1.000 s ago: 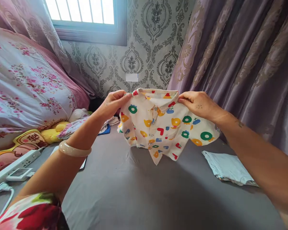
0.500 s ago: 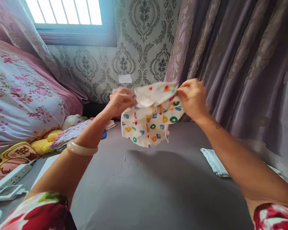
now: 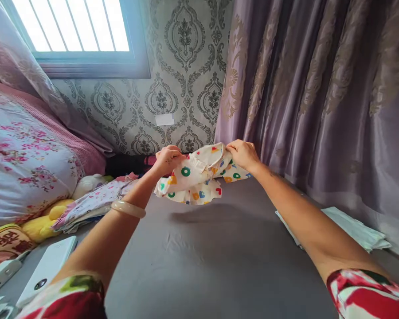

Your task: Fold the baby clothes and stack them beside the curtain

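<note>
A small white shirt (image 3: 199, 170) with a collar and colourful printed shapes hangs between my hands, above the grey bed sheet (image 3: 216, 261). My left hand (image 3: 170, 159) pinches it by one shoulder, near the collar. On the other side, my right hand (image 3: 243, 153) grips it beside the collar. The shirt billows, its lower part swung back and just off the sheet. Fingertips of both hands are partly hidden by the cloth and knuckles.
At the left lie a stack of folded clothes (image 3: 96, 199), a yellow plush toy (image 3: 46, 221), a white box-like device (image 3: 48, 270) and a power strip (image 3: 3, 274). Folded pale cloth (image 3: 355, 228) lies at right, by the purple curtain (image 3: 306, 110).
The shirt was hanging spread with its front showing; it then swung up and now billows lower down. Both hands rose and came down with it, still holding on. The view shifted right.
</note>
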A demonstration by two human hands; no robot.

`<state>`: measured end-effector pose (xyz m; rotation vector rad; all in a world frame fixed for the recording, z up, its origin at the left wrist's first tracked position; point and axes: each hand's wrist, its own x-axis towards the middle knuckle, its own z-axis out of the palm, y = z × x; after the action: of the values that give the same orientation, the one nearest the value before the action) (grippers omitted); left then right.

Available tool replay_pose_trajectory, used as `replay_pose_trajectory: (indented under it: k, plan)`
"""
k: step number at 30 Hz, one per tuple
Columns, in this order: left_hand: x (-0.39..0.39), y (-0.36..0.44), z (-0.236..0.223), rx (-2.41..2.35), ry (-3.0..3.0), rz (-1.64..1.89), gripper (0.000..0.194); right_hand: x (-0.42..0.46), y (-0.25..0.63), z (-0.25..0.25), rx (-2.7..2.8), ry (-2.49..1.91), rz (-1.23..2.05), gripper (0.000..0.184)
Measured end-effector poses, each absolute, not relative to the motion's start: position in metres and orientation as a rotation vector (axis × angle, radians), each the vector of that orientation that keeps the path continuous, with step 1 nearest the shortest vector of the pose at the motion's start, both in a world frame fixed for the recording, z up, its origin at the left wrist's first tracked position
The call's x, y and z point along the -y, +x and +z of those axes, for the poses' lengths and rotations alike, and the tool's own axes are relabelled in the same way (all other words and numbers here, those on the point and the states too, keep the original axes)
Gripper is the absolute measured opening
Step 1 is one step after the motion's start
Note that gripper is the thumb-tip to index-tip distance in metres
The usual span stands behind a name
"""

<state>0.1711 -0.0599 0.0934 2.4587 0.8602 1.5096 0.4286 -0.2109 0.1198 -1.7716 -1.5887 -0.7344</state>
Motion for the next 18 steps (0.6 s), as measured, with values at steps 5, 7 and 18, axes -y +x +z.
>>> replay_pose_trajectory:
  k: [5,7,18]
  plan:
    - [0.059,0.180,0.092,-0.860,2.206,1.550,0.025,0.201,0.432,0.111,1.500,-1.807,-0.606,0.026]
    - [0.065,0.182,0.095,-0.814,2.157,1.588,0.027,0.201,0.433,0.109,1.449,-1.757,-0.624,0.026]
    - [0.151,0.154,0.103,-0.931,2.138,2.319,0.020,0.275,0.398,0.121,1.416,-1.573,-0.994,0.034]
